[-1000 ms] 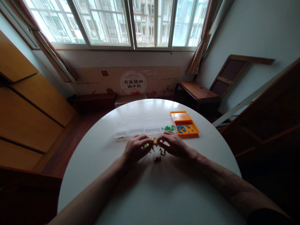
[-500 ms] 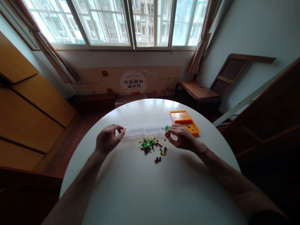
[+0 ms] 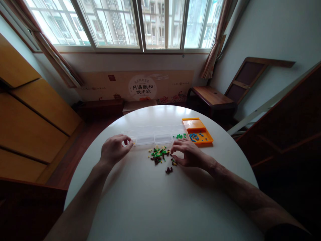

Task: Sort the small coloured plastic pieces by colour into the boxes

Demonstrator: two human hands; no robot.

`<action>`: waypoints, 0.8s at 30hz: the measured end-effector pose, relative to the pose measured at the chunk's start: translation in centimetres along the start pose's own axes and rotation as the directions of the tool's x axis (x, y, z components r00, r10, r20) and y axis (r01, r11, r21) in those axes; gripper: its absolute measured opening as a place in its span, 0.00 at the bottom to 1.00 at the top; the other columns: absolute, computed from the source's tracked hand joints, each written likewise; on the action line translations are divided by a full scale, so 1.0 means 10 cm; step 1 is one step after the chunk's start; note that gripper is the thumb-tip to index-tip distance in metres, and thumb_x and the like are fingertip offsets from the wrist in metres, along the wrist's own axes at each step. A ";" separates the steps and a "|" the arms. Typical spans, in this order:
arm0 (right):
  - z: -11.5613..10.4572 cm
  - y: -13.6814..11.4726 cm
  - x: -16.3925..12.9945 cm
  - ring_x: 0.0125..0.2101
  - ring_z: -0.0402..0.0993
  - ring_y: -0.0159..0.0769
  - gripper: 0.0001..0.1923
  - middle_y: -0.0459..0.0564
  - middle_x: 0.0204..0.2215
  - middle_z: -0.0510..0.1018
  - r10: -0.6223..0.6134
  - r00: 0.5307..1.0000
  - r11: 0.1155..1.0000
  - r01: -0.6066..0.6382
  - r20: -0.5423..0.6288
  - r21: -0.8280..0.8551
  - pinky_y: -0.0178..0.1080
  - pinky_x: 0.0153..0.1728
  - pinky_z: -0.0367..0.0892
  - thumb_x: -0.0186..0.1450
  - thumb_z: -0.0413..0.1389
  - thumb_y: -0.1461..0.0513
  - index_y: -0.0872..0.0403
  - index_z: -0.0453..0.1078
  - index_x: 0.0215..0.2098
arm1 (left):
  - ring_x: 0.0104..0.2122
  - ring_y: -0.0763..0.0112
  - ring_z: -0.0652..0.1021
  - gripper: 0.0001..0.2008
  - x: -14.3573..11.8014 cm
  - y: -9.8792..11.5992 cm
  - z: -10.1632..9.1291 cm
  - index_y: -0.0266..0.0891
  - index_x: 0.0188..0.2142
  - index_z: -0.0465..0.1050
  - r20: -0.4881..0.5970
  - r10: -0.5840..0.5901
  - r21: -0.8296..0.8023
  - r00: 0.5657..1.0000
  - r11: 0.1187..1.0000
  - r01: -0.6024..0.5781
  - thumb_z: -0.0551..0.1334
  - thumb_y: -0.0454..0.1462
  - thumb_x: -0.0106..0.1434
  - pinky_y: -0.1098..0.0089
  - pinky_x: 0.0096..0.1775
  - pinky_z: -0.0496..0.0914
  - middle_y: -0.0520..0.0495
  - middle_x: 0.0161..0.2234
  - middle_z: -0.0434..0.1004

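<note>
Forearms reaching in from the near edge across a round white tabletop (image 3: 150, 207), bare on the near half.

Small dark cluster (image 3: 169, 170) lying alone, a little nearer than the rest. Just beyond it, loose pile (image 3: 158, 155) of tiny green, brown, yellow and pale pieces, scattered rather than heaped.

Right hand (image 3: 187, 154) resting at the right edge of that pile, fingers loosely spread and curved down, tips touching or just above the outermost pieces; nothing visibly gripped. Left hand (image 3: 114, 151) well apart from the pile, to the left, thumb and forefinger drawn narrow at the left end of the clear compartment box (image 3: 154, 136). Small yellow bit (image 3: 134, 143) right at those fingertips; pinched or already let go, impossible to tell at this size.

Beyond the pile, the box running left to right, most cells looking bare, green pieces (image 3: 180, 136) in the right-hand cell. Orange tray (image 3: 200, 128) touching or just beside the box's right end, blue pieces (image 3: 195, 137) inside.

Likely trouble:
- Palm or wrist of the right hand sweeping loose pieces toward the near right, since so close to the scatter.
- Yellow bit slipping from so fine a pinch, bouncing off the box rim and rolling across the smooth tabletop.
- Light box nudged by the left knuckles, shaking sorted colours over the low dividers.
- Dim light against a bright window, making brown and dark green easy to confuse.

Farther off, printed cardboard panel (image 3: 140, 87) under the window (image 3: 140, 23), wooden bench (image 3: 210, 97) at far right.
</note>
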State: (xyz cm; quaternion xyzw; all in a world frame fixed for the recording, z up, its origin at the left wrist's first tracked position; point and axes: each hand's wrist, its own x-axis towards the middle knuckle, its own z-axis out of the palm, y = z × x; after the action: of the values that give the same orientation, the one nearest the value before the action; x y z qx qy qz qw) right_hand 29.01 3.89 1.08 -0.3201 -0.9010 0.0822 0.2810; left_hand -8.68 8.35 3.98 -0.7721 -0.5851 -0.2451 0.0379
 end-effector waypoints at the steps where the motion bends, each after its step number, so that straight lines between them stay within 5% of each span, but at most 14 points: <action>1: -0.04 0.00 0.00 0.43 0.78 0.42 0.05 0.48 0.42 0.83 -0.003 1.000 1.000 0.003 0.015 0.005 0.45 0.50 0.69 0.69 0.64 0.65 0.48 0.75 0.40 | 0.27 0.67 0.75 0.09 0.00 0.02 0.00 0.44 0.32 0.82 -0.032 0.025 -0.015 0.999 1.000 -0.025 0.66 0.44 0.65 0.65 0.37 0.67 0.51 0.31 0.81; 6: -0.17 0.04 -0.03 0.40 0.77 0.40 0.07 0.46 0.39 0.81 0.001 0.999 1.000 -0.002 0.054 0.023 0.44 0.48 0.67 0.64 0.65 0.67 0.48 0.75 0.36 | 0.30 0.68 0.76 0.10 -0.08 0.27 0.07 0.43 0.35 0.82 -0.124 0.237 -0.116 0.964 0.961 -0.251 0.63 0.41 0.71 0.65 0.39 0.70 0.50 0.32 0.80; 11: -0.12 0.07 -0.07 0.40 0.78 0.39 0.06 0.45 0.39 0.81 0.021 0.997 0.999 -0.024 0.074 0.035 0.43 0.47 0.67 0.66 0.69 0.62 0.48 0.77 0.36 | 0.32 0.67 0.79 0.09 -0.23 0.64 0.23 0.43 0.36 0.82 -0.102 0.495 -0.227 0.863 0.833 -0.505 0.65 0.39 0.72 0.64 0.40 0.71 0.49 0.32 0.81; 18: -0.10 0.04 -0.06 0.40 0.79 0.39 0.05 0.45 0.39 0.83 0.026 0.997 0.998 -0.031 0.075 0.058 0.43 0.48 0.69 0.69 0.67 0.63 0.48 0.77 0.36 | 0.35 0.67 0.81 0.05 -0.29 0.77 0.42 0.45 0.39 0.82 -0.056 0.580 -0.391 0.812 0.736 -0.553 0.67 0.38 0.73 0.66 0.40 0.74 0.49 0.35 0.84; 24: -0.07 0.06 -0.03 0.36 0.77 0.38 0.04 0.47 0.37 0.83 0.030 0.999 0.996 -0.028 -0.014 0.081 0.43 0.46 0.70 0.73 0.63 0.63 0.49 0.77 0.38 | 0.35 0.67 0.82 0.05 -0.28 0.71 0.43 0.45 0.39 0.83 -0.069 0.564 -0.379 0.823 0.748 -0.545 0.68 0.39 0.73 0.68 0.38 0.75 0.48 0.36 0.84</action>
State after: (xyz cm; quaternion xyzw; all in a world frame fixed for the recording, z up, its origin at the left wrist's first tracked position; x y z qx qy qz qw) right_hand 29.92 4.21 1.35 -0.3221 -0.8900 0.1203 0.2994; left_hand -1.20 5.16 0.67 -0.9087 -0.2710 -0.3125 -0.0567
